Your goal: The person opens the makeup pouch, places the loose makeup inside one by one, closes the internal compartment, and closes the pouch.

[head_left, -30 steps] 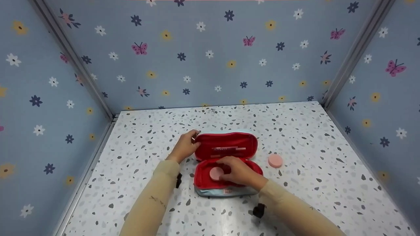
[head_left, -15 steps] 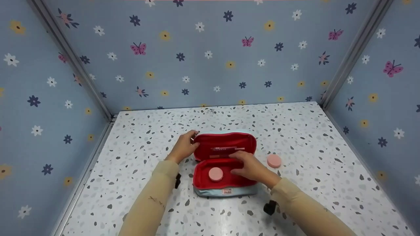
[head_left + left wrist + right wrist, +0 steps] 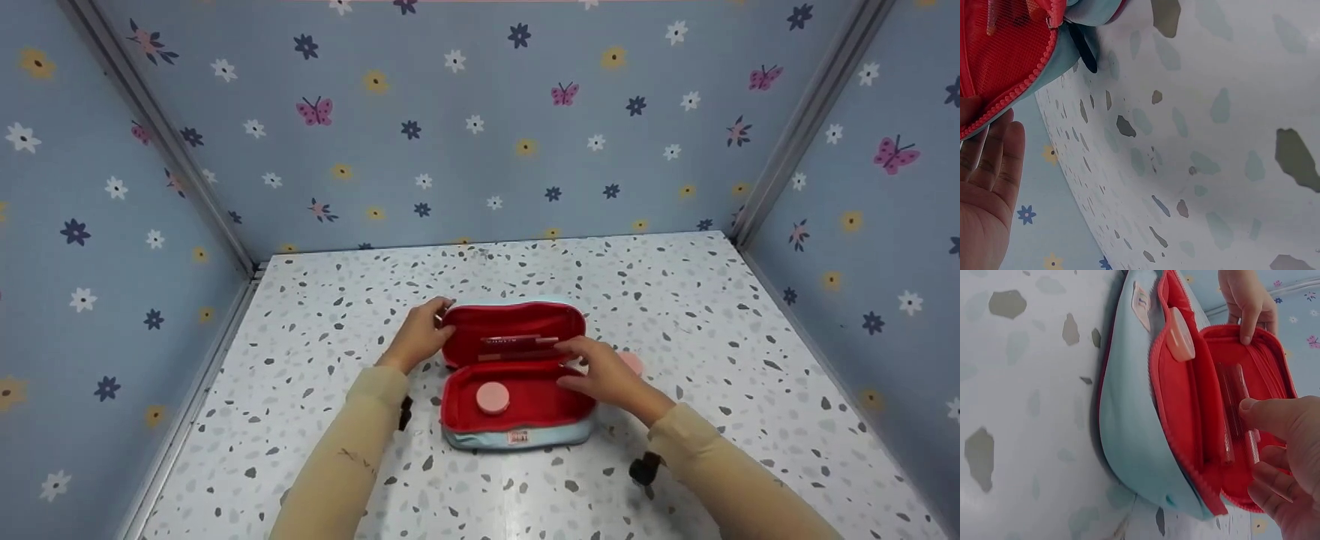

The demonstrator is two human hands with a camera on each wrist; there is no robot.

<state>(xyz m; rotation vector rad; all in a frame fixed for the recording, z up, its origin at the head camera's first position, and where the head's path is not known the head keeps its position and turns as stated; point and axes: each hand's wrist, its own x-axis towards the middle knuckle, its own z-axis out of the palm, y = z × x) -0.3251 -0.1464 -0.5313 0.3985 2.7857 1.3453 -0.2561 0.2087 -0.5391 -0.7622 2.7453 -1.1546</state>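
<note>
An unzipped pencil case (image 3: 472,441), light blue outside and red inside, lies with its lid (image 3: 465,337) raised at the back. My left hand (image 3: 418,336) grips the lid's left edge, thumb inside and fingers behind it, as the left wrist view also shows. Slim pen-like items (image 3: 1235,405) sit behind mesh in the lid. In the lower half lies a small round pink piece (image 3: 493,398). Over the case's right end is my right hand (image 3: 611,379), fingers loosely bent and holding nothing; its thumb overlaps the lid's items in the right wrist view.
A second round pink piece (image 3: 631,361) lies on the speckled white table (image 3: 712,360) right of the case, partly hidden by my right hand. Blue flowered panels (image 3: 480,135) with metal posts stand at the back and both sides.
My right hand has left the round pink piece inside the case and moved right to the case's right end. My left hand keeps its grip on the lid.
</note>
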